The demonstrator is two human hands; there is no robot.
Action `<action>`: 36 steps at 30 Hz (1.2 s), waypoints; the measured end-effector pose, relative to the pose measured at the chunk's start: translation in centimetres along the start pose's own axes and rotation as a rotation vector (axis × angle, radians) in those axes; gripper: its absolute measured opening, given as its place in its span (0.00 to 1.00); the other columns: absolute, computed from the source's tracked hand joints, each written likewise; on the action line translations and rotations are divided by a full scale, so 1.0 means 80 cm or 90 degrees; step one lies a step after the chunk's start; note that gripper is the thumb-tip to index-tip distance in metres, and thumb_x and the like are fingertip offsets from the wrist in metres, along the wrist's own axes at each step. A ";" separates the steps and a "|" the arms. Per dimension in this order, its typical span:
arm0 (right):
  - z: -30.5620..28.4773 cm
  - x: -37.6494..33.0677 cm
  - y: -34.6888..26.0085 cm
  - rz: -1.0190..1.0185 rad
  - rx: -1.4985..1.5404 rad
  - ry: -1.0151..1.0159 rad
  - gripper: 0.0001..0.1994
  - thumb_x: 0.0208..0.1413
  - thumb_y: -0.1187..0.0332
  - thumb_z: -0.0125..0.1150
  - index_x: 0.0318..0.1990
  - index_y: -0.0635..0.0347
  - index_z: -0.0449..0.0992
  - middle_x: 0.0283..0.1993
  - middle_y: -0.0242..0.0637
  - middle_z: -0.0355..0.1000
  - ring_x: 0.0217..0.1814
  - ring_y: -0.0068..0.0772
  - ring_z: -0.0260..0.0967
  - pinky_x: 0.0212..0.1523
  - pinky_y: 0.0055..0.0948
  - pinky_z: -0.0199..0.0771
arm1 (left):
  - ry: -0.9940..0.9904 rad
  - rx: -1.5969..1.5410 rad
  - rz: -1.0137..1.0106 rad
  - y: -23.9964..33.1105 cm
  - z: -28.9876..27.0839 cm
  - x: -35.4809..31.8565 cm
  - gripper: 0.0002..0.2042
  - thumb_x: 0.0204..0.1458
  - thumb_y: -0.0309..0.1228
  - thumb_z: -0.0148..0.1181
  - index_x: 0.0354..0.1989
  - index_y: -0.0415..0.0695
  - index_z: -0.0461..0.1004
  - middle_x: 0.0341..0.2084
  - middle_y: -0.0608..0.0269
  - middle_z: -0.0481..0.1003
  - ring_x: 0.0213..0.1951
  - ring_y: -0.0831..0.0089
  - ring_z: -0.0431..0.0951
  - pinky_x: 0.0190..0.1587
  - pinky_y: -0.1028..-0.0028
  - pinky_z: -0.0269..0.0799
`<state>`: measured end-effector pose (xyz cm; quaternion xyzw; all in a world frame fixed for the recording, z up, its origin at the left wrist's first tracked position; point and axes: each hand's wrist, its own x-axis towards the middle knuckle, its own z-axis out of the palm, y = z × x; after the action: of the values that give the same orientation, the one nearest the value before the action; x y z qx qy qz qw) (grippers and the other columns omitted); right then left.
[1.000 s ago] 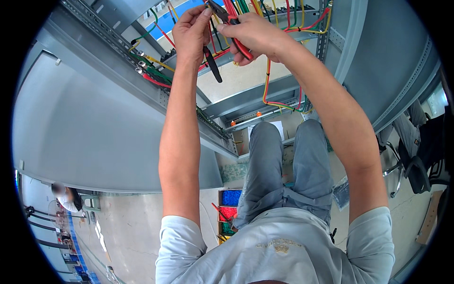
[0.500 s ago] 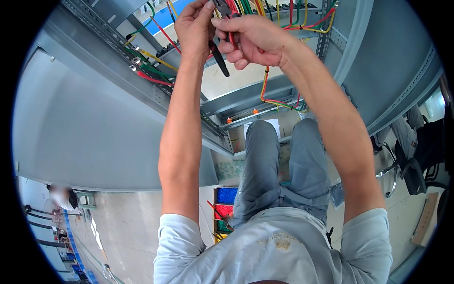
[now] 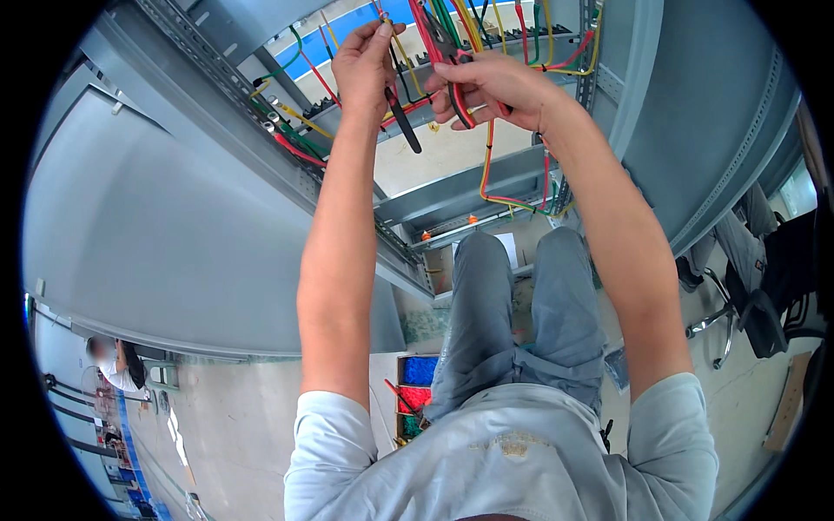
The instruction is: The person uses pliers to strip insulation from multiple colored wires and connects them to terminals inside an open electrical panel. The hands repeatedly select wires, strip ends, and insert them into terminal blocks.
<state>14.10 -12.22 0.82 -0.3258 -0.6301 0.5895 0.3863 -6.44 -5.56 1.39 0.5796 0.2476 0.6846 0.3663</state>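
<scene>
Both arms are raised into the open grey cabinet (image 3: 695, 130). The left hand (image 3: 369, 65) pinches a black cable tie (image 3: 404, 122) between its fingers. The right hand (image 3: 486, 87) is clenched around red-handled pliers (image 3: 447, 52) beside the coloured wires (image 3: 486, 165), so the jaws can reach them.

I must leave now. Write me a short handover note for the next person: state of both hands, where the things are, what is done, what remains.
Left hand: raised into the open grey cabinet, pinching a wire, with a black tube-like piece hanging below the fingers.
Right hand: shut on red-handled pliers, their tip up among the coloured wires.
Done: many red, yellow and green wires already run along the cabinet rails.
Left: the wire in hand is not yet fixed; its end is hidden.
On the floor: a sorted parts box.
</scene>
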 end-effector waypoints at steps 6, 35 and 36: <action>0.005 -0.007 0.004 -0.002 -0.114 0.036 0.22 0.64 0.50 0.61 0.47 0.63 0.78 0.35 0.39 0.79 0.41 0.31 0.81 0.36 0.28 0.80 | 0.004 0.001 -0.007 0.001 0.007 -0.001 0.13 0.61 0.31 0.64 0.48 0.35 0.75 0.37 0.58 0.84 0.16 0.87 0.62 0.15 0.82 0.53; 0.018 0.005 -0.037 0.032 -0.043 0.014 0.17 0.68 0.55 0.58 0.46 0.64 0.75 0.33 0.38 0.76 0.36 0.36 0.80 0.41 0.38 0.84 | 0.047 0.063 -0.020 0.016 0.009 -0.012 0.14 0.61 0.31 0.64 0.51 0.35 0.78 0.33 0.64 0.82 0.23 0.85 0.71 0.23 0.81 0.64; 0.012 -0.004 -0.031 0.027 -0.004 -0.011 0.17 0.68 0.56 0.58 0.46 0.64 0.75 0.35 0.38 0.76 0.38 0.36 0.81 0.41 0.38 0.84 | 0.079 0.084 -0.006 0.020 0.006 -0.022 0.13 0.61 0.31 0.63 0.49 0.36 0.79 0.34 0.64 0.82 0.23 0.85 0.70 0.22 0.81 0.63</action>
<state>13.52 -13.17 3.24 -0.3352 -0.6284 0.5984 0.3670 -6.19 -7.99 1.66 0.5578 0.3170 0.6996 0.3146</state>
